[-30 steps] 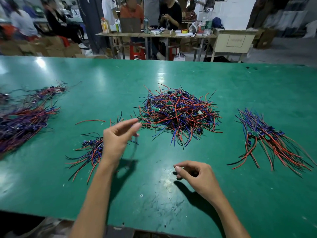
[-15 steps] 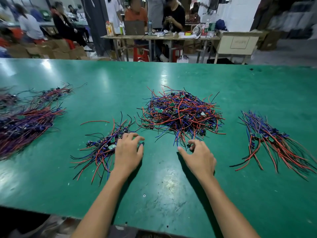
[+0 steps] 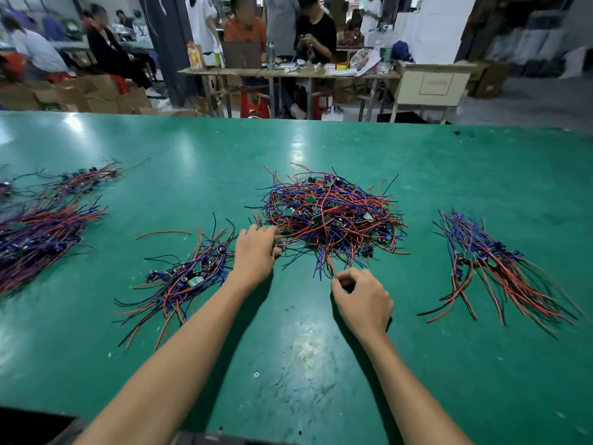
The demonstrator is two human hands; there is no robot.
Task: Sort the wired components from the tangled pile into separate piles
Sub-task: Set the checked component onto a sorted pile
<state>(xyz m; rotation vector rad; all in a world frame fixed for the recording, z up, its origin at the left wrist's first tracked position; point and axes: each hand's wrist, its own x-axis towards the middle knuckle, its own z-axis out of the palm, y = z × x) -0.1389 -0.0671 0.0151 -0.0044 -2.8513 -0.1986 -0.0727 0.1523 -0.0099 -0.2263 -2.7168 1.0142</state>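
The tangled pile (image 3: pixel 330 213) of red, blue and black wires with small green boards lies mid-table. My left hand (image 3: pixel 256 255) rests at its lower-left edge, fingers curled over a few wires and a small dark part. My right hand (image 3: pixel 362 298) sits just below the pile's front edge, thumb and forefinger pinched at the tip of a red wire (image 3: pixel 330 268) that trails out of the pile. A sorted pile (image 3: pixel 189 277) lies left of my left hand. Another sorted pile (image 3: pixel 500 264) fans out on the right.
Two more wire bundles lie at the far left, a large one (image 3: pixel 38 232) and a smaller one (image 3: pixel 83 181) behind it. The green table (image 3: pixel 288 348) has a scuffed patch near its front edge. Beyond it, people sit at a cluttered table (image 3: pixel 288 72).
My left hand dropped from the air, crossed the left sorted pile and reached the tangled pile's edge. My right hand went up to the pile, then drew back slightly with fingers pinched.
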